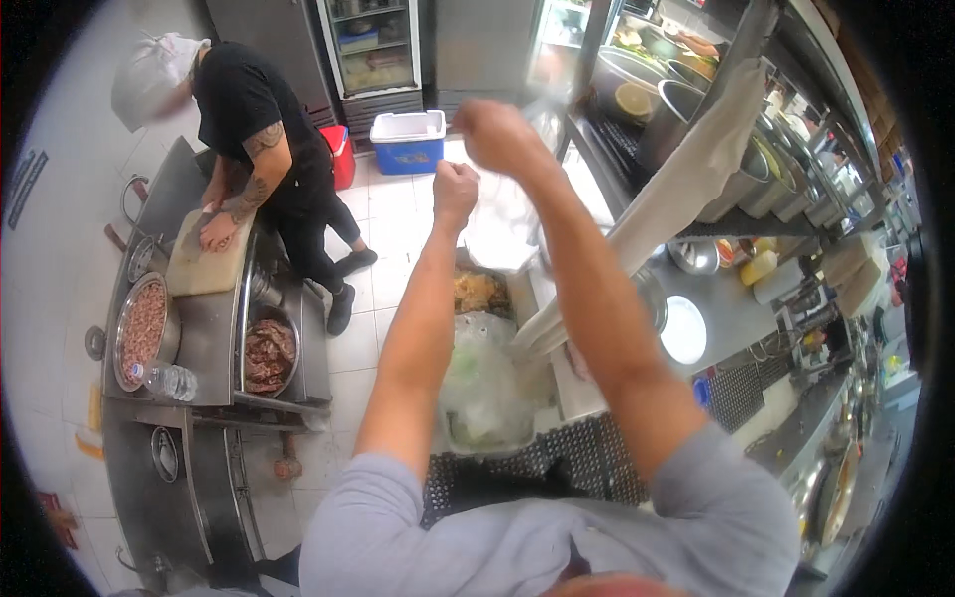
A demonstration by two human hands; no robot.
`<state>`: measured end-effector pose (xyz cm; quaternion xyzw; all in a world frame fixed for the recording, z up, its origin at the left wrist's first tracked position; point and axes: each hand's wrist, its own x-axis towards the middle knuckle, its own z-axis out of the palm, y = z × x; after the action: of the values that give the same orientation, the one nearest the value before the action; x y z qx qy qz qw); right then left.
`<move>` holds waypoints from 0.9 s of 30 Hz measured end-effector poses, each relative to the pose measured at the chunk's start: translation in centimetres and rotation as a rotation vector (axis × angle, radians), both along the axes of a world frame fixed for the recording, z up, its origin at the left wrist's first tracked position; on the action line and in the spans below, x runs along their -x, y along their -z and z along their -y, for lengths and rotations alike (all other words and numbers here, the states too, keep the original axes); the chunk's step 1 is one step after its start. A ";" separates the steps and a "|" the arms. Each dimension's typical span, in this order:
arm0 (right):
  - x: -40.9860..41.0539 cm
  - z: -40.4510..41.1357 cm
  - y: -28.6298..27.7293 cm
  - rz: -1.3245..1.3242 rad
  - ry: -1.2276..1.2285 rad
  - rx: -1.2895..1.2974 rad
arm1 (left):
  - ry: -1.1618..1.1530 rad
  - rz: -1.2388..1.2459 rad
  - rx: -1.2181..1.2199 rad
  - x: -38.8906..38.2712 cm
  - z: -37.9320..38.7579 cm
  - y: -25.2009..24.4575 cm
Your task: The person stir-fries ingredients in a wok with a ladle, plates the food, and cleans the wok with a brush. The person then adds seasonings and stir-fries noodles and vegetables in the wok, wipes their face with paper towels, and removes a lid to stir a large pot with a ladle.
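Note:
Both my arms reach forward, fists raised at different heights. My left hand (pixel 456 190) is closed, knuckles up, against a translucent white plastic bag (pixel 506 224). Farther up and to the right, my right hand (pixel 498 138) is also closed and blurred by motion. Both fists appear to grip the bag's plastic, though the fingertips are hidden. Below the bag, a container holds yellowish-brown food (pixel 477 291). Nearer to me stands a clear plastic tub (pixel 489 448), with pale green contents beneath cloudy plastic.
At left, a co-worker (pixel 254 112) leans over a cutting board (pixel 205 254). Bowls of chopped meat (pixel 144 328) and dark meat (pixel 270 354) stand nearby. A blue cooler (pixel 409 153) sits on the tiles. White cloth (pixel 690 179) hangs beside the shelf of metal pots (pixel 679 104) at right.

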<state>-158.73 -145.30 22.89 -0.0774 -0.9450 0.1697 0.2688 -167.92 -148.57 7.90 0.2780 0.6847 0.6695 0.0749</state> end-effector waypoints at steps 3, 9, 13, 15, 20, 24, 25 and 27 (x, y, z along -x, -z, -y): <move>2.0 -4.5 2.7 0.177 0.136 -0.181 | -0.176 -0.154 -0.022 -1.8 0.6 -0.6; 4.1 0.9 2.9 0.926 0.214 -0.231 | -0.297 -0.576 0.086 4.7 3.4 3.5; 5.0 -5.3 8.2 1.294 0.162 -0.508 | 0.053 -0.333 -0.119 -2.2 4.1 -1.9; 6.6 -4.7 11.3 1.520 0.033 0.056 | -0.283 -0.089 -0.412 -1.1 6.0 3.0; 5.6 -7.9 18.0 1.718 -0.192 0.254 | 0.109 1.120 -0.608 -5.3 3.2 24.4; 5.2 -6.7 19.8 1.278 -0.637 -0.021 | 0.315 1.129 -0.643 -6.5 1.4 29.5; 3.5 -8.9 21.1 1.218 -0.407 0.228 | 0.456 1.100 -0.696 -7.9 0.3 27.6; 2.9 -12.6 22.3 1.125 -0.399 0.332 | 0.558 0.925 -0.818 -7.9 -1.2 25.5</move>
<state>-161.60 -132.72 0.62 -0.0174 -0.8991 0.2945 -0.3233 -160.05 -147.37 -17.59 0.1352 0.1763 0.8803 0.4191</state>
